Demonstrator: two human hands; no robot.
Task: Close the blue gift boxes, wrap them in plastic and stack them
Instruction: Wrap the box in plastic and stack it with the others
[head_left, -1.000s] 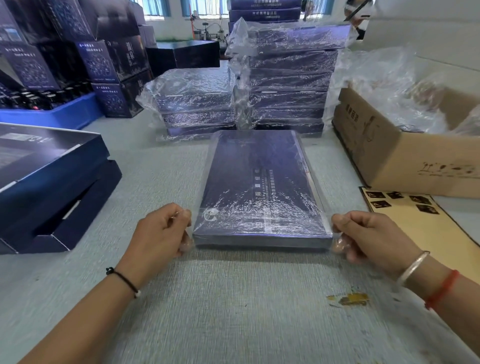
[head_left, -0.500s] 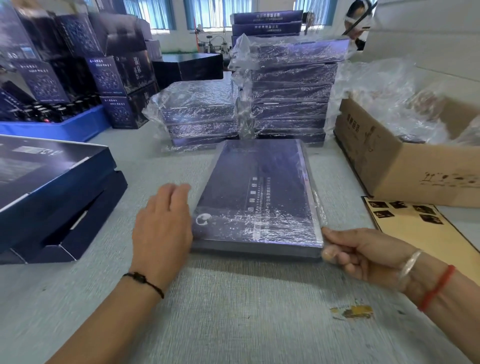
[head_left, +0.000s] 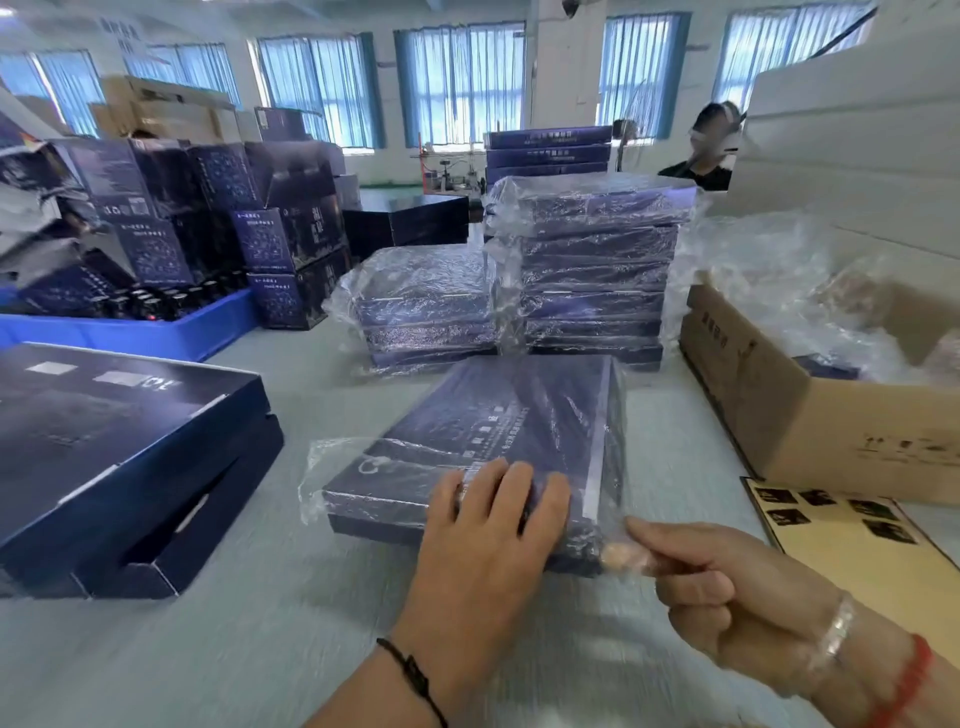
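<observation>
While left hand presses flat-fingered on box and right hand pinches film: risks tearing it, or skewing box, if tugged hard.

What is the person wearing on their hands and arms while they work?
Both forearms are bare, with no sleeves in view and no gloves. The left hand has a thin black cord bracelet round its wrist. The right hand has two things at its wrist: a smooth silvery metal bangle and, just behind it, a red string bracelet.
</observation>
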